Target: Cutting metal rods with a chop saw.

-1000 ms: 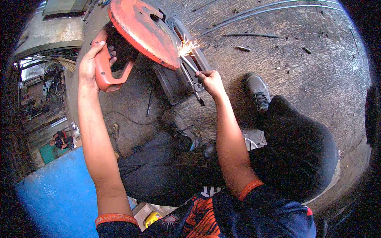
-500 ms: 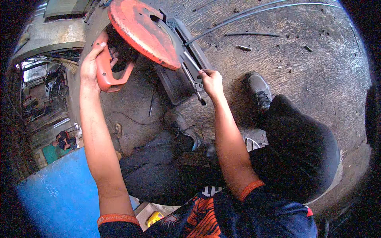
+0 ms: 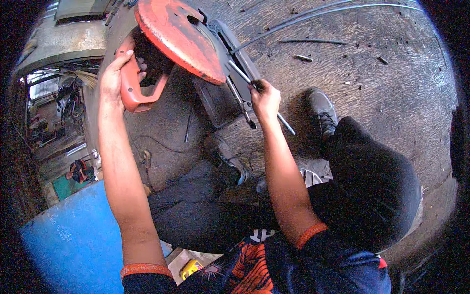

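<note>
My left hand (image 3: 112,83) is wrapped round the orange D-shaped handle (image 3: 130,85) of a chop saw. The saw's worn red blade guard (image 3: 178,41) sits right of that handle, above a dark grey base (image 3: 215,105). In my right hand (image 3: 266,102), closed at the near right side of the saw, is a thin metal rod (image 3: 287,124). One end of the rod points to the guard's lower edge and the other sticks out past my hand. Close by lies the saw's clamp screw (image 3: 240,100). The blade itself is mostly hidden by the guard.
Two long rods (image 3: 313,19) run from the upper right to the saw. Short cut pieces (image 3: 303,58) and a dark rod (image 3: 313,41) lie on the dirty floor. My shoes (image 3: 320,112) flank the work. A blue panel (image 3: 73,240) stands at left; a distant person (image 3: 80,171) sits beyond.
The rod in my right hand now reaches well past the hand toward the lower right. My right hand has shifted slightly up and right; my left hand stays on the handle.
</note>
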Motion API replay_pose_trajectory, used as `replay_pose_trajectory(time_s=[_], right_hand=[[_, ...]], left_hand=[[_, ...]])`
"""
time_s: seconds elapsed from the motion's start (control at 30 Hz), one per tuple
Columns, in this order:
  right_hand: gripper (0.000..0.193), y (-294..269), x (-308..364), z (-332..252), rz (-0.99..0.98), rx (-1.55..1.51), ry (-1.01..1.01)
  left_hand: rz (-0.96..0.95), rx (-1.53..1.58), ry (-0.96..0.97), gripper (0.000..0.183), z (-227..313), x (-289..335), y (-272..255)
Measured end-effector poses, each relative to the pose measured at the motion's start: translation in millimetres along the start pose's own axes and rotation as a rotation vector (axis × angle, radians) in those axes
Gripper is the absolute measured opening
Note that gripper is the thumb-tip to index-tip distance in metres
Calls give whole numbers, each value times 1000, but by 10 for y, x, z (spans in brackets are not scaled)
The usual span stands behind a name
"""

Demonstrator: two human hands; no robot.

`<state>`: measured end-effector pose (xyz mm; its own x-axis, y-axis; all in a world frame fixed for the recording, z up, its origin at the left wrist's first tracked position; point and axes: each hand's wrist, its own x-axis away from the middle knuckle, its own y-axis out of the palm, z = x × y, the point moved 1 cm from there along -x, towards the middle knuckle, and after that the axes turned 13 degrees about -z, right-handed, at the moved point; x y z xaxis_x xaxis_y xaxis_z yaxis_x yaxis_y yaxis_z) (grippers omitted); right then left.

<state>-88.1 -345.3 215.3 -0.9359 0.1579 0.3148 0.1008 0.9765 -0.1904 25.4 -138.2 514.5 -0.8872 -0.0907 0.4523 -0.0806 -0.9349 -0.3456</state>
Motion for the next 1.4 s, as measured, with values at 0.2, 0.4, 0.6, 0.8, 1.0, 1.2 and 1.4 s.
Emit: replay_pose_trajectory(time_s=[0.2, 0.4, 0.6, 0.8, 1.0, 1.2, 1.4], right_hand=[[25, 3, -2, -48, -49, 25, -13], [23, 23, -19, -10, -68, -48, 12], [24, -21, 7, -76, -100, -68, 98], [25, -72, 13, -123, -142, -83, 100], [23, -64, 12, -157, -151, -119, 81], [22, -94, -71, -102, -201, -105, 77], [27, -215, -225, 51, -499, -583, 248]], left_hand=[[-69, 38, 59, 34, 9, 14, 20], [-27, 53, 43, 36, -6, -6, -8], [-54, 53, 62, 34, -1, -4, 5], [-34, 60, 74, 35, -1, 2, 15], [-25, 50, 36, 43, 25, 10, 38], [-17, 77, 57, 47, 32, 55, 102], [-47, -77, -1, 34, 12, -50, -54]])
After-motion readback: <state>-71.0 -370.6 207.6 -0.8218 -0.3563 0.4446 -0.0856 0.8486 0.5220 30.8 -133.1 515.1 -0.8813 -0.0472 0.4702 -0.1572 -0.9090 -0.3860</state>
